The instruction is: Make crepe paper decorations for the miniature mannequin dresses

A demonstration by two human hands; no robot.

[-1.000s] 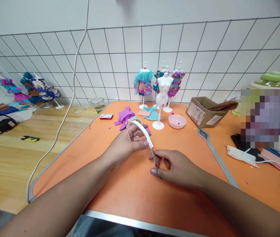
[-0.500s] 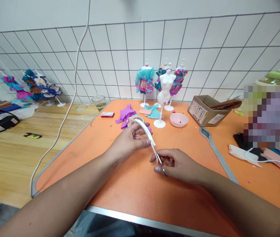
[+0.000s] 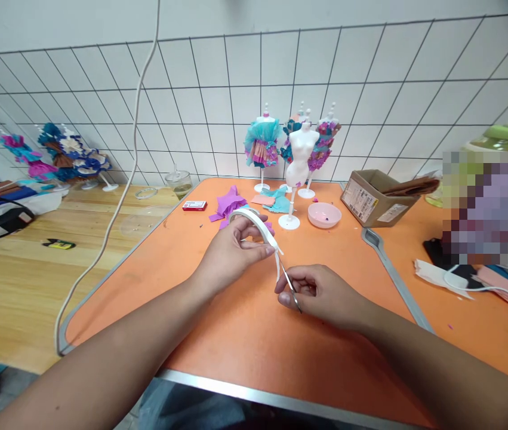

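Observation:
My left hand [image 3: 231,248] grips a roll of white tape [image 3: 258,222] above the orange table, thumb and fingers on its rim. A narrow strip hangs from the roll's lower right end. My right hand [image 3: 320,292] is closed on small silver scissors [image 3: 293,290], whose blades point up and left to the tape's end. Beyond the hands, a bare white mannequin [image 3: 301,155] stands upright, with a pink bowl [image 3: 324,215] to its right. Purple paper [image 3: 229,203] lies behind the roll, and turquoise paper [image 3: 279,201] is near the mannequin's base.
Dressed mannequins [image 3: 262,143] stand along the wall. A cardboard box [image 3: 370,197] is at the back right. A red-and-white box [image 3: 194,205] sits at the back left. One white cable [image 3: 135,131] hangs down the left side, near a yellow-black cutter [image 3: 59,244].
The scissors have drawn slightly back from the tape, and their blades look closer together. The loose strip now hangs apart from them. The roll has tilted a little in my left hand.

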